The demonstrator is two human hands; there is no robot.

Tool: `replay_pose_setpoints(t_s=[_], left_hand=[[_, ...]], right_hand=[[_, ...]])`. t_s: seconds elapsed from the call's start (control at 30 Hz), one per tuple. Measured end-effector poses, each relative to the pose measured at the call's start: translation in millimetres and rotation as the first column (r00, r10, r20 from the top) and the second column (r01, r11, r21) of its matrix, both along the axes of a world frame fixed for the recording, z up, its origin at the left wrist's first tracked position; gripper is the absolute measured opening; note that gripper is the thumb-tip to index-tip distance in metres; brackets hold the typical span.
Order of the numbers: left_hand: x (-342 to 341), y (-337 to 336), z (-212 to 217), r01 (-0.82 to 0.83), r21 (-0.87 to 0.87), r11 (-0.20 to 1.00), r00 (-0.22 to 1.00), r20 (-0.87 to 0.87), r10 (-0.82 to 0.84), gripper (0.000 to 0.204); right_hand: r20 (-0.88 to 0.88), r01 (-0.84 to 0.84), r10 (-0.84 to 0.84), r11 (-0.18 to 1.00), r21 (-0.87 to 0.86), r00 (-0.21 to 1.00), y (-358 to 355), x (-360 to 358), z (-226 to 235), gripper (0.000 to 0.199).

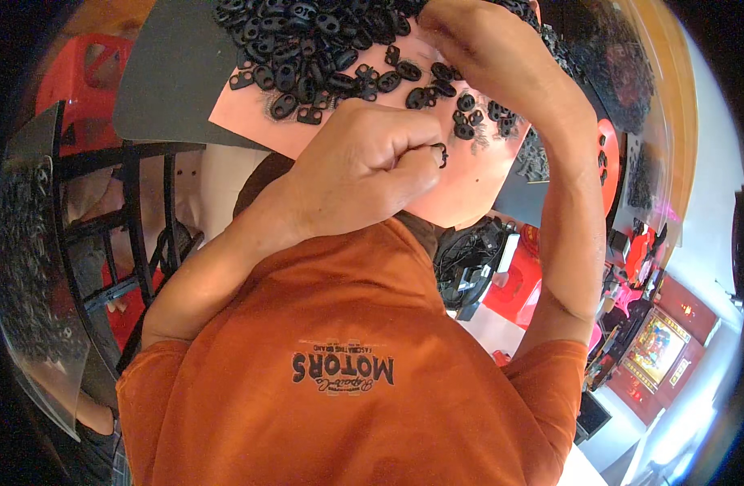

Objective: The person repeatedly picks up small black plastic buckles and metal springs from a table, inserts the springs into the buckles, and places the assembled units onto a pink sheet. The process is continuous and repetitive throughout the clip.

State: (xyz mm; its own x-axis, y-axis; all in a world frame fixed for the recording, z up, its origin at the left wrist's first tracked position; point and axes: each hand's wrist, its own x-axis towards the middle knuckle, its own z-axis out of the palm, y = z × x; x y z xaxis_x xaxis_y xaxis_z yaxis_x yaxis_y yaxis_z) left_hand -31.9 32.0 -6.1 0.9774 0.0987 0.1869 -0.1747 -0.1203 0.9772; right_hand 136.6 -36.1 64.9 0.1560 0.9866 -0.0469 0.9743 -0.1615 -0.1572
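Observation:
My left hand [370, 166] is closed into a fist over the near edge of a pink board [250, 113], pinching one small black oval piece [442, 154] between thumb and fingers. A heap of several black oval pieces with two holes [307, 49] covers the far part of the board. My right hand [461, 28] reaches to the top edge of the board, fingers bent down among the pieces; what it holds is hidden. My orange shirt fills the lower half of the view.
A dark grey sheet [165, 81] lies under the board at the left. A black metal frame [137, 227] and a clear bag of black parts [32, 267] stand at the left. Red plastic stools [518, 283] and black cables [469, 259] lie at the right.

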Motion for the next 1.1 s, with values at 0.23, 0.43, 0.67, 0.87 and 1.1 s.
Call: replay_pose_setpoints(t_s=[0.23,0.43,0.67,0.87,1.1], left_hand=[[0.6,1.7,1.9,0.016,-0.023,1.0,1.0,-0.017,-0.017,0.016],[-0.2,-1.7,1.6,-0.039,-0.219,0.975,0.99,-0.139,0.008,0.018],[4.1,-1.5,4.0,-0.014,-0.318,0.948,0.994,-0.111,-0.022,0.022],[3.7,-2.0,4.3,-0.023,-0.316,0.948,0.992,-0.122,-0.017,0.021],[2.6,-3.3,9.2,-0.039,-0.352,0.935,0.989,-0.144,-0.013,0.018]], right_hand=[[0.029,0.003,-0.004,0.999,0.034,1.0,-0.5,0.2,-5.8,0.008],[-0.384,0.352,-0.279,0.926,0.134,0.88,-18.2,-26.1,12.9,0.004],[-0.712,0.417,-0.248,0.906,0.069,0.657,-54.3,-32.5,2.6,0.009],[-0.776,0.507,-0.272,0.859,0.071,0.569,-68.3,-46.2,0.6,0.011],[-0.856,0.558,-0.23,0.826,0.081,0.464,-71.0,-57.1,-5.9,0.019]])
